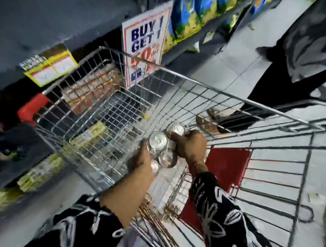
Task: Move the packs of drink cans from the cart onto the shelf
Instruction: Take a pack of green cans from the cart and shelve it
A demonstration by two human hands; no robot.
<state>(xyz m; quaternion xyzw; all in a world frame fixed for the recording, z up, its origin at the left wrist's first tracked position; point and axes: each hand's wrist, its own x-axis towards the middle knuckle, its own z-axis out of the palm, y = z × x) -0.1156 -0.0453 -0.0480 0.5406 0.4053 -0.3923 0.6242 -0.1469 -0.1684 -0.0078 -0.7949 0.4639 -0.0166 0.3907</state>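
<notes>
A pack of drink cans (pixel 159 141) with shiny silver tops sits inside the wire cart (pixel 183 79), near its bottom. My left hand (pixel 143 159) grips the pack's near left side. Over the far right side of the pack, my right hand (pixel 191 145) is closed on the cans. Both forearms reach down into the cart from the lower edge of the view. The shelf (pixel 54 21) runs along the left, dark and blurred, with packs of cans (pixel 93 92) visible through the cart's wire side.
A "BUY 1 GET 1" sign (pixel 144 47) hangs from the shelf edge above the cart. Yellow price tags (pixel 51 67) line the shelf. Blue and yellow bags (pixel 191 13) fill the far shelf. Another person (pixel 297 63) stands at the cart's far right. A red child-seat flap (pixel 226 166) lies beside my right arm.
</notes>
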